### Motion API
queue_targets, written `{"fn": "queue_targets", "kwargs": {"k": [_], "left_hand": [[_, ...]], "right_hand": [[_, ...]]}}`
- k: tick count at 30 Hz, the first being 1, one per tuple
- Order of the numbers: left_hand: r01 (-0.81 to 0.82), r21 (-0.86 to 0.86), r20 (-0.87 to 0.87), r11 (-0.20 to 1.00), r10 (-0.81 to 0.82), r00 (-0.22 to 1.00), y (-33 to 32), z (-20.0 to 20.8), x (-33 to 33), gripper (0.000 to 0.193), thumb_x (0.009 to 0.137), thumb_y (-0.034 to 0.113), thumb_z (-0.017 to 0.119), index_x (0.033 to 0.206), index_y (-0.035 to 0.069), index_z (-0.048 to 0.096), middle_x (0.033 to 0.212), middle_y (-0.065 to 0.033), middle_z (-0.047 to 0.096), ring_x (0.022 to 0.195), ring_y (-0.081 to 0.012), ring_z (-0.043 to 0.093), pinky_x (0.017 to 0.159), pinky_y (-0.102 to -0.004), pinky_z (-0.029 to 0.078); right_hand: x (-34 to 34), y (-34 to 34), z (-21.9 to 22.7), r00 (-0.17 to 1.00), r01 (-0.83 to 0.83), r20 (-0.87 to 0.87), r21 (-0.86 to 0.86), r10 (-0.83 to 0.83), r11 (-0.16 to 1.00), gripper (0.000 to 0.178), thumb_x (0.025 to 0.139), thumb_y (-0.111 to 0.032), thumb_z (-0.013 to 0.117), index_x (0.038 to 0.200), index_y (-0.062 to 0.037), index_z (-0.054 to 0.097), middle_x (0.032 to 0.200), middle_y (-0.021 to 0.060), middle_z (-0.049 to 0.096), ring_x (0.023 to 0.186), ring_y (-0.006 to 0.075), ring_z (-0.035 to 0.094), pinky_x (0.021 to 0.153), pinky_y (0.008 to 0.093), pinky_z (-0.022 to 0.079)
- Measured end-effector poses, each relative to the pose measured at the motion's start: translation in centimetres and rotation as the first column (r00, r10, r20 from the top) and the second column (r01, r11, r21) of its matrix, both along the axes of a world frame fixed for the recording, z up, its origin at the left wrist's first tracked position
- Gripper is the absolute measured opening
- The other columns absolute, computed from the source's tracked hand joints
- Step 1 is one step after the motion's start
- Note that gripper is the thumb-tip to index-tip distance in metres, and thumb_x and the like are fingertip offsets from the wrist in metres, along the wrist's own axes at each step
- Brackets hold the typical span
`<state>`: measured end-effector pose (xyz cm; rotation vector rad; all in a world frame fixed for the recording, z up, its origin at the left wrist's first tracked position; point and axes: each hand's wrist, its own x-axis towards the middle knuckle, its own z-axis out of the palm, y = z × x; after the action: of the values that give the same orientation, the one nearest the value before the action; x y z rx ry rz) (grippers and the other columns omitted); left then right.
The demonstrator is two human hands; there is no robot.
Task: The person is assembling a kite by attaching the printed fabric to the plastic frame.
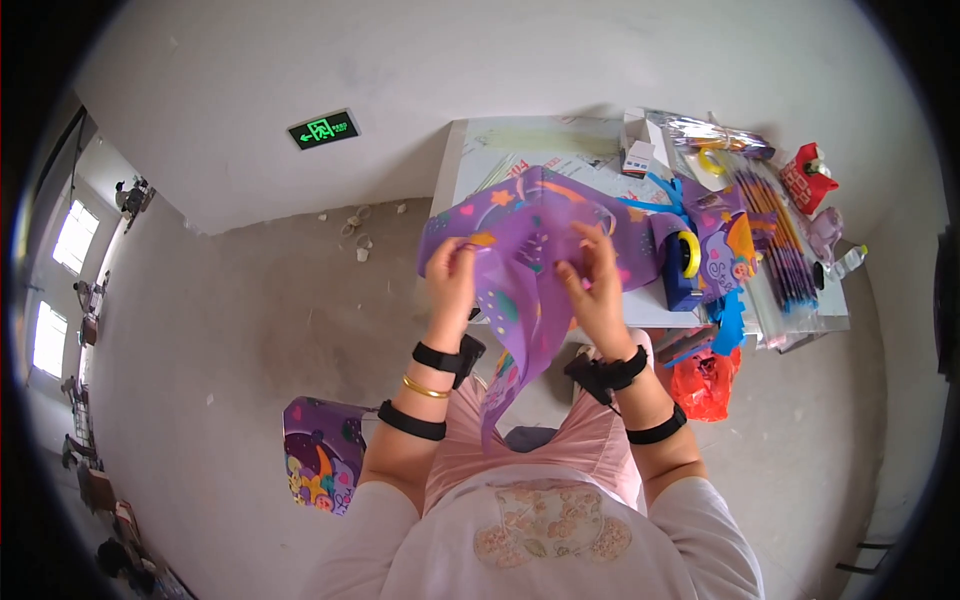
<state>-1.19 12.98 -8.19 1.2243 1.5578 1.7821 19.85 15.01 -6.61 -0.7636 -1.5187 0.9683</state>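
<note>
A thin purple printed sheet [535, 245], with stars, hearts and coloured shapes, is spread over the near part of the white table, and a long folded strip of it hangs past the edge toward my lap. My left hand [452, 285] pinches the sheet at its left side, fingertips together. On the other side of the hanging fold, my right hand [598, 292] has its thumb and fingers apart over the sheet; whether a fingertip touches it, I cannot tell. A blue tape dispenser [683, 283] with a yellow roll stands to the right of that hand.
Right of the dispenser lie more purple printed pieces [728, 245] and a bundle of thin sticks [785, 245]. A small white box [638, 157] and a red packet [806, 178] sit farther back. Below hangs a red plastic bag [706, 383]. Another printed purple piece [325, 455] is at lower left.
</note>
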Motion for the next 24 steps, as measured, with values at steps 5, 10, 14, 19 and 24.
{"fn": "queue_targets", "kwargs": {"k": [5, 10, 14, 19, 24], "left_hand": [[-0.115, -0.111, 0.625, 0.987, 0.159, 0.764, 3.5, -3.7, -6.5, 0.029, 0.093, 0.02, 0.054, 0.115, 0.001, 0.059, 0.105, -0.0095, 0.065, 0.094, -0.0219, 0.065, 0.081, -0.0364, 0.053], [-0.23, -0.158, 0.666, 0.96, 0.276, 0.693, 8.4, -10.0, -12.3, 0.029, 0.095, 0.018, 0.047, 0.117, 0.001, 0.058, 0.113, -0.0088, 0.063, 0.101, -0.0231, 0.062, 0.087, -0.0374, 0.05], [-0.193, -0.198, 0.694, 0.961, 0.276, 0.665, 12.9, -14.0, -14.5, 0.03, 0.097, 0.016, 0.045, 0.119, 0.001, 0.056, 0.114, -0.0087, 0.062, 0.104, -0.0242, 0.061, 0.09, -0.0384, 0.049], [-0.249, -0.341, 0.645, 0.907, 0.418, 0.639, 18.8, -19.7, -15.8, 0.029, 0.098, 0.014, 0.042, 0.12, 0.001, 0.056, 0.115, -0.0104, 0.061, 0.105, -0.0254, 0.06, 0.091, -0.038, 0.048], [-0.312, -0.348, 0.588, 0.884, 0.465, 0.661, 25.5, -24.8, -19.7, 0.029, 0.098, 0.012, 0.043, 0.12, -0.001, 0.055, 0.115, -0.0113, 0.061, 0.105, -0.0254, 0.06, 0.09, -0.0372, 0.048]], "right_hand": [[7.6, 6.6, -3.1, 0.937, 0.348, -0.051, 0.041, -0.346, 0.937, 0.043, 0.088, 0.006, 0.055, 0.128, -0.0081, 0.047, 0.088, 0.0, 0.052, 0.071, 0.006, 0.047, 0.061, 0.0196, 0.039], [17.1, 14.7, -9.8, 0.765, 0.635, 0.168, -0.036, -0.622, 0.771, 0.042, 0.089, -0.006, 0.063, 0.126, -0.0057, 0.044, 0.108, 0.0126, 0.06, 0.086, 0.0192, 0.059, 0.075, 0.031, 0.047], [20.8, 20.0, -13.8, 0.718, 0.691, 0.224, -0.114, -0.659, 0.714, 0.048, 0.088, -0.009, 0.065, 0.13, -0.0068, 0.041, 0.097, 0.013, 0.063, 0.083, 0.022, 0.063, 0.077, 0.0339, 0.049], [22.5, 24.1, -18.1, 0.591, 0.782, 0.408, -0.076, -0.696, 0.619, 0.054, 0.086, -0.012, 0.067, 0.132, -0.0077, 0.04, 0.09, 0.0134, 0.063, 0.08, 0.0245, 0.063, 0.076, 0.0355, 0.049], [18.7, 28.7, -18.3, 0.501, 0.818, 0.52, -0.023, -0.692, 0.575, 0.057, 0.085, -0.015, 0.068, 0.133, -0.01, 0.039, 0.088, 0.0161, 0.063, 0.081, 0.0318, 0.065, 0.075, 0.0405, 0.049]]}}
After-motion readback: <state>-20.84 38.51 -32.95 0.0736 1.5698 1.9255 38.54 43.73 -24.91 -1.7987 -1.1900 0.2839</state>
